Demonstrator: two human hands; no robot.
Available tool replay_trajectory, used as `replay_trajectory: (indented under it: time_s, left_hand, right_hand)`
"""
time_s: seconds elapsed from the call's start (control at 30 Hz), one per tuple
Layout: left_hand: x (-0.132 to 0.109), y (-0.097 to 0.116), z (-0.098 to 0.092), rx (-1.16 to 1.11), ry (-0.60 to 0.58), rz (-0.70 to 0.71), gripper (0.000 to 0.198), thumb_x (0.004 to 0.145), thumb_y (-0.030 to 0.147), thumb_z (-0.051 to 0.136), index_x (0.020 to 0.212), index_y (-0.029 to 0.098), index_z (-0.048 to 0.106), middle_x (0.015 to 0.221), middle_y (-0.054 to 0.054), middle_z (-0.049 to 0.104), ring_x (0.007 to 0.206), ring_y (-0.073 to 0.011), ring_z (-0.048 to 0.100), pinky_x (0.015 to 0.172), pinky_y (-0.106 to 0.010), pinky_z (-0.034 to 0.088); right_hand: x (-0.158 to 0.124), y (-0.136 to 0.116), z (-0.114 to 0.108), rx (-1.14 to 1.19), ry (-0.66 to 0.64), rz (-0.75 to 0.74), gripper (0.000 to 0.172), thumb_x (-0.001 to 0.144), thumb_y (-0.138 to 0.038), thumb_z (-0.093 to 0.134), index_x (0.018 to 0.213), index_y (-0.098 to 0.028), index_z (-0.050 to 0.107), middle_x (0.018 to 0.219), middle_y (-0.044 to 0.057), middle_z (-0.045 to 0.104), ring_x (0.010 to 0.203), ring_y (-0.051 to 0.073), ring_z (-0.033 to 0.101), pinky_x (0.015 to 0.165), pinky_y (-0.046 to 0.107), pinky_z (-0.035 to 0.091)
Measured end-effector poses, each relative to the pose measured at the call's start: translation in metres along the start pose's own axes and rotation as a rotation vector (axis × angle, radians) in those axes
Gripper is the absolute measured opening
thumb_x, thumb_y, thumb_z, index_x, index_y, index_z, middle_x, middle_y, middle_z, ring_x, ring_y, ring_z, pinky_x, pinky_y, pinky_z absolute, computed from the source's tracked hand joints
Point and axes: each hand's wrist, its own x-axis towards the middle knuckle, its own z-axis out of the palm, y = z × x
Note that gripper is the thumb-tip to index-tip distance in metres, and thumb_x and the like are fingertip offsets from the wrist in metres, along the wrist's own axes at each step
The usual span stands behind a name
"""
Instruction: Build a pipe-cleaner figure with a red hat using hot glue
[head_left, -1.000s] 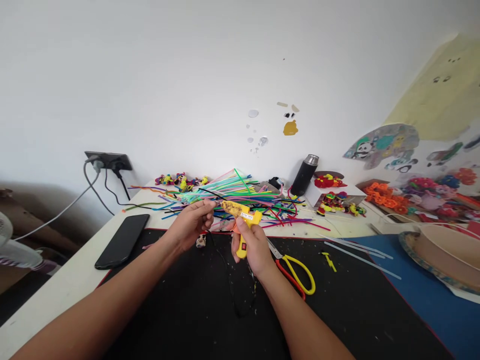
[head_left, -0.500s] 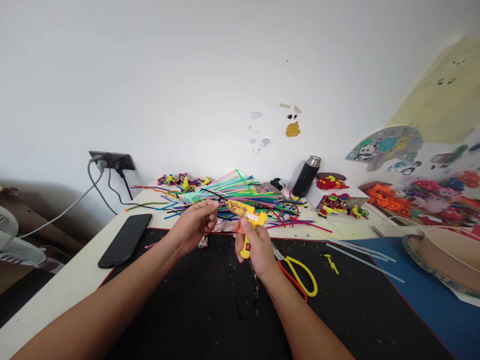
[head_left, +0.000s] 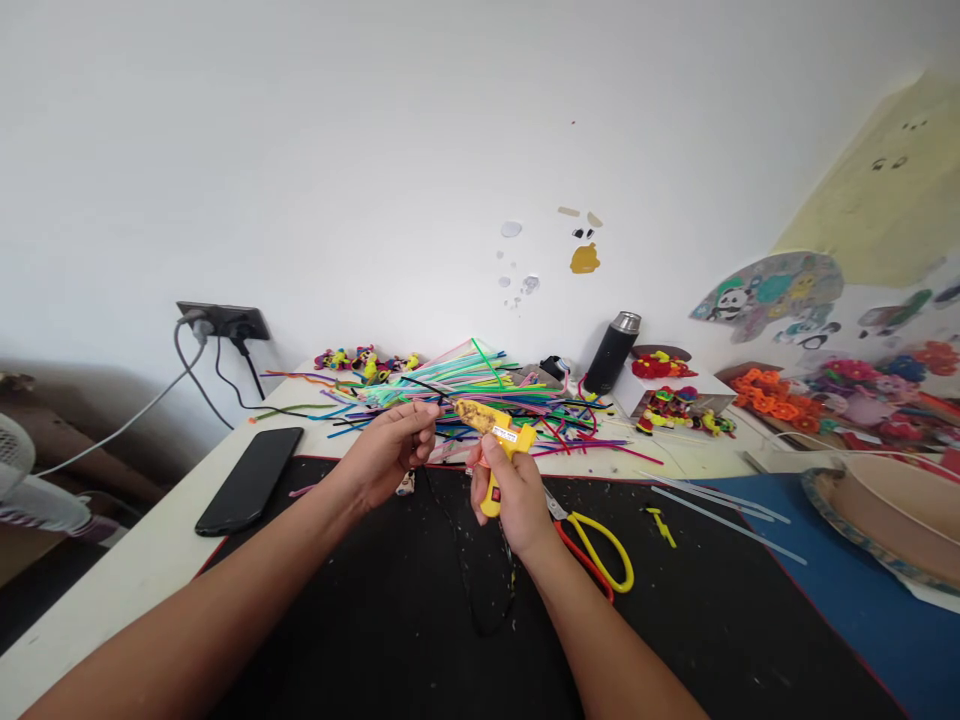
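My right hand (head_left: 514,490) is wrapped round the handle of a yellow hot glue gun (head_left: 517,437), whose stained front end points left. My left hand (head_left: 397,445) is closed in a pinch on a thin black pipe cleaner (head_left: 424,386). The glue gun's nozzle is right at the pinched fingertips; whether it touches the pipe cleaner I cannot tell. From below my hands a black cord (head_left: 466,585) loops over the black mat (head_left: 360,640). Scissors (head_left: 604,550) with red and yellow handles lie just right of my right hand.
A pile of coloured pipe cleaners (head_left: 480,375) spreads behind my hands. At left lies a phone (head_left: 251,480) below a power strip (head_left: 223,320). Toward the right are a black flask (head_left: 613,355), a white box (head_left: 637,395), clear glue sticks (head_left: 731,522) and a round tray (head_left: 900,500).
Almost nothing differs. Both hands keep their hold, and the glue gun shifts very slightly to the right.
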Motion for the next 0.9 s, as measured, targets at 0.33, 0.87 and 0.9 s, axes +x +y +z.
replay_trajectory:
  time_s: [0.33,0.87,0.9]
  left_hand:
    - [0.0004,-0.0004,-0.0003,0.014,0.014,0.008,0.043,0.072,0.043,0.089,0.070,0.017,0.055,0.056,0.006,0.049,0.045,-0.0054,0.041,0.043,-0.019,0.026]
    - [0.0001,0.0006,0.0000,0.015,0.029,0.019,0.045,0.068,0.044,0.091,0.072,0.018,0.055,0.056,0.007,0.049,0.044,-0.0056,0.041,0.042,-0.019,0.023]
    - [0.0003,0.0003,-0.0002,0.018,0.033,0.022,0.045,0.068,0.044,0.091,0.072,0.018,0.055,0.056,0.007,0.049,0.044,-0.0055,0.041,0.042,-0.019,0.023]
  right_hand:
    - [-0.0012,-0.0023,0.0014,-0.023,0.017,0.002,0.060,0.084,-0.078,0.061,0.076,-0.018,0.059,0.040,-0.004,0.052,0.030,0.010,0.046,0.036,0.021,0.028]
    - [-0.0030,-0.0013,0.0044,-0.028,0.005,0.036,0.062,0.081,-0.080,0.063,0.075,-0.018,0.058,0.040,-0.005,0.051,0.030,0.009,0.045,0.035,0.020,0.029]
    - [-0.0030,-0.0012,0.0044,-0.025,0.007,0.037,0.062,0.081,-0.080,0.063,0.075,-0.018,0.058,0.041,-0.005,0.051,0.030,0.009,0.045,0.035,0.020,0.030]
